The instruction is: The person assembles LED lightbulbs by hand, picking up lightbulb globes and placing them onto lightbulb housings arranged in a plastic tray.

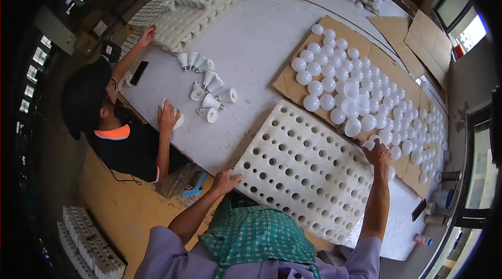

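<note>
In the head view, a white foam tray (308, 174) with rows of round holes lies slanted at the table's near edge, in front of my body. My left hand (226, 181) grips its left corner, thumb on top. My right hand (380, 155) reaches past the tray's right side, its fingers closed around a white bulb cover (370, 144). That cover sits at the near edge of many similar round white covers (342, 72) spread on a cardboard sheet (288, 81). My fingertips there are partly hidden by the hand.
A co-worker (125, 132) sits at the left; one hand holds a white part, the other touches stacked trays (183, 20). Several bulb bases (209, 83) lie mid-table near a black phone (138, 73). More trays (94, 242) stand on the floor. Cardboard (418, 43) lies at far right.
</note>
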`<action>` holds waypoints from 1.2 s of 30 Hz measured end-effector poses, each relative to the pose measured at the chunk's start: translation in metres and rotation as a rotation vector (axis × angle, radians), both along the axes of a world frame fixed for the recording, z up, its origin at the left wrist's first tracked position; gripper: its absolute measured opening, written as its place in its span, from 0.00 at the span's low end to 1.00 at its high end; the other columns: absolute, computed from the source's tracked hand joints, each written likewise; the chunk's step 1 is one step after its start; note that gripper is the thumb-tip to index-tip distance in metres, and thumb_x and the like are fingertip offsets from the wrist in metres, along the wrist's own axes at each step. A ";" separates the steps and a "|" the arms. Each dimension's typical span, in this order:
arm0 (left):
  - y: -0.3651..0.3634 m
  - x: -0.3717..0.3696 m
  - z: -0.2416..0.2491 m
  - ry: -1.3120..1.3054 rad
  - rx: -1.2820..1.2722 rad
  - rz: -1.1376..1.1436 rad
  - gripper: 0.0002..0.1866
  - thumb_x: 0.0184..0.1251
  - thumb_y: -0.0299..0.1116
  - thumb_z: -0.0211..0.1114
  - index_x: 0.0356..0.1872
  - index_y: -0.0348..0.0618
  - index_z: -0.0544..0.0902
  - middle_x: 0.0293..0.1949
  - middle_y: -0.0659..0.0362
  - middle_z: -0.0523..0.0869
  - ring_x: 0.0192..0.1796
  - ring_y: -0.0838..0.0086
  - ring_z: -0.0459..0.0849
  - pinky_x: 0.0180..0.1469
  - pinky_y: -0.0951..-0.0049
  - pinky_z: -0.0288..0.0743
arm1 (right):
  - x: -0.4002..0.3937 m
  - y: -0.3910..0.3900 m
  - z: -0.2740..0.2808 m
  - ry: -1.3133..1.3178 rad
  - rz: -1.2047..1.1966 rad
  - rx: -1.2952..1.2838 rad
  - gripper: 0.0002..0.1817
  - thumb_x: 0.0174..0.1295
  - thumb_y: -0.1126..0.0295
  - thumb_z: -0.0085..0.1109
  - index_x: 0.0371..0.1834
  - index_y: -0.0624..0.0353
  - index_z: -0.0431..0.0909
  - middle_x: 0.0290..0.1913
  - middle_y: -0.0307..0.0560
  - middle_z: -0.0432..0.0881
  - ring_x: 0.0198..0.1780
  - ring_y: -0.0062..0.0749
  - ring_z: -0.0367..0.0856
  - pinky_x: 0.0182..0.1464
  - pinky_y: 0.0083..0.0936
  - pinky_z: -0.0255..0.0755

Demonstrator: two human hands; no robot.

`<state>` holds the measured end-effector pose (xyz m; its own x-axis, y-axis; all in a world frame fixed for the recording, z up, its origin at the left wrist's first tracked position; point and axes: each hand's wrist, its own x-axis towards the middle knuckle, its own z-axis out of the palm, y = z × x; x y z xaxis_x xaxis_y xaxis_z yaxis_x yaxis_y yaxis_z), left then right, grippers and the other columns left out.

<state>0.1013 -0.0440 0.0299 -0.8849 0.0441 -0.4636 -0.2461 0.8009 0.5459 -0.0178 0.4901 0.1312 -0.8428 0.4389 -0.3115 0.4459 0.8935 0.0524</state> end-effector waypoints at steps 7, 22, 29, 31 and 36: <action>-0.066 -0.092 -0.002 0.429 -0.115 0.181 0.32 0.56 0.23 0.63 0.65 0.36 0.67 0.65 0.41 0.70 0.65 0.52 0.72 0.66 0.62 0.66 | -0.028 -0.016 -0.029 0.033 0.101 0.101 0.43 0.46 0.55 0.71 0.66 0.53 0.63 0.54 0.62 0.76 0.56 0.55 0.77 0.54 0.46 0.72; -0.114 -0.179 -0.038 0.326 -0.454 -0.090 0.25 0.55 0.25 0.65 0.55 0.35 0.69 0.58 0.39 0.74 0.60 0.48 0.75 0.62 0.56 0.69 | 0.110 -0.095 -0.056 0.576 0.151 -0.175 0.41 0.41 0.68 0.73 0.63 0.60 0.66 0.52 0.58 0.74 0.54 0.58 0.71 0.58 0.49 0.65; -0.078 -0.134 0.004 0.470 0.134 0.230 0.24 0.49 0.33 0.71 0.48 0.35 0.76 0.41 0.48 0.87 0.43 0.58 0.86 0.46 0.63 0.79 | 0.126 -0.112 0.000 0.812 -0.540 -1.636 0.39 0.54 0.62 0.69 0.67 0.52 0.59 0.59 0.55 0.72 0.57 0.48 0.77 0.52 0.43 0.79; -0.051 -0.111 0.023 0.207 0.550 0.196 0.26 0.51 0.30 0.69 0.52 0.33 0.75 0.46 0.50 0.86 0.45 0.64 0.87 0.46 0.68 0.80 | 0.133 -0.130 0.007 0.713 -0.460 -2.022 0.42 0.53 0.60 0.70 0.68 0.49 0.55 0.62 0.56 0.70 0.61 0.52 0.74 0.52 0.45 0.81; 0.041 -0.058 0.073 -0.357 1.352 -0.026 0.36 0.47 0.26 0.65 0.63 0.31 0.65 0.54 0.39 0.80 0.44 0.59 0.87 0.37 0.70 0.80 | 0.140 -0.191 0.013 0.629 -0.352 -2.241 0.46 0.42 0.65 0.80 0.65 0.48 0.59 0.58 0.56 0.73 0.60 0.53 0.75 0.53 0.44 0.81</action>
<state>0.0437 -0.0031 0.1030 -0.7217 0.6469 -0.2463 -0.5268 -0.2825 0.8017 0.1226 0.2995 0.1443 -0.9865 0.0096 -0.1633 0.1045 -0.7308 -0.6746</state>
